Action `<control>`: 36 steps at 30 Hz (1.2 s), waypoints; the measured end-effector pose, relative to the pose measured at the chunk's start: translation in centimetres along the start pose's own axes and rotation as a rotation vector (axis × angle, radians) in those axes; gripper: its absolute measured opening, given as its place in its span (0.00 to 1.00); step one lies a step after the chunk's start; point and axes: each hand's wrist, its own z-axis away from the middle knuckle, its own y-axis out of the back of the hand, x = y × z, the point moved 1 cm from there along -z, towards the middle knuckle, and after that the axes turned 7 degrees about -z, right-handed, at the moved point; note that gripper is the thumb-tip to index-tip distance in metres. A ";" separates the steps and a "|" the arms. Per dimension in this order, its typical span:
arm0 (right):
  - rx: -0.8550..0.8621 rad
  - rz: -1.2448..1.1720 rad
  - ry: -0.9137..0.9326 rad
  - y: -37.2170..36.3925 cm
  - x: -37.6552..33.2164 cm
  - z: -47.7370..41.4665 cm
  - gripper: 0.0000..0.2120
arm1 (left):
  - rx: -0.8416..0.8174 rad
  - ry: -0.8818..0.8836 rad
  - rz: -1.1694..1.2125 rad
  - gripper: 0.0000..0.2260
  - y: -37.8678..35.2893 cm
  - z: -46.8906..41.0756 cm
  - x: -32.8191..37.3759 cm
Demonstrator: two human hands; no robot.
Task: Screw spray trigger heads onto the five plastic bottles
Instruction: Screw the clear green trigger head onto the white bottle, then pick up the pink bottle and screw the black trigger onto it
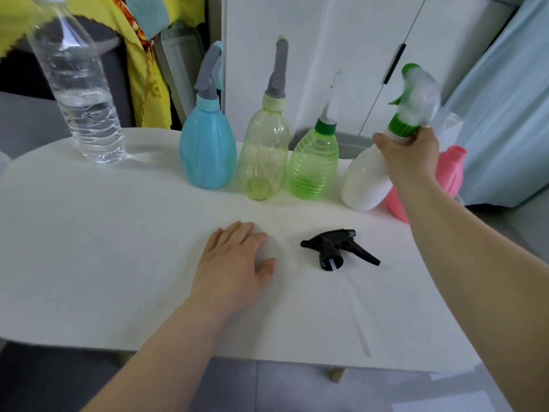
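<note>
At right of frame, our right hand (411, 156) grips the neck of the opaque white plastic bottle (364, 182), its green-and-white trigger head (416, 93) fitted. Our left hand (234, 263) lies flat, fingers relaxed, on the white bench (118, 233). The black plastic spray trigger head (335, 248) lies at centre; the headless pink plastic bottle (451, 171) stands far right. We judge both light and thin-walled: hold the bottle's shoulder, turn the head's collar.

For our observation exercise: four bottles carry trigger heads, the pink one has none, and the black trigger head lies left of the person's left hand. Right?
One slip: the head view shows the black trigger head lying right of the left hand, not left. The rest stands, and the pink bottle has no head.
</note>
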 end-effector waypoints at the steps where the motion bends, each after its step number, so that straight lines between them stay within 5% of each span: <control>1: -0.002 0.000 -0.001 -0.2 0.2 -0.3 0.19 | 0.003 -0.006 -0.006 0.22 0.0 0.0 0.0; 11: -0.069 0.034 -0.070 -0.4 1.9 -1.2 0.21 | -0.008 -0.008 -0.026 0.22 -0.2 -0.1 0.0; 18: -0.029 -0.082 -0.115 0.5 2.0 0.2 0.33 | -0.012 -0.003 -0.008 0.22 -0.3 -0.2 -0.1; 22: 0.059 -0.064 -0.091 1.8 1.9 3.6 0.28 | -0.013 0.002 -0.002 0.22 -0.2 -0.2 0.0; 26: -0.285 0.243 -0.006 1.6 2.1 8.5 0.15 | -0.001 -0.003 0.002 0.21 0.1 0.0 0.2; 30: -0.575 0.674 -0.045 0.7 1.7 11.6 0.17 | -0.005 0.006 0.004 0.21 0.3 0.0 0.3; 36: -0.605 0.818 -0.083 -0.2 1.6 13.1 0.22 | 0.016 0.013 -0.011 0.21 0.4 0.1 0.4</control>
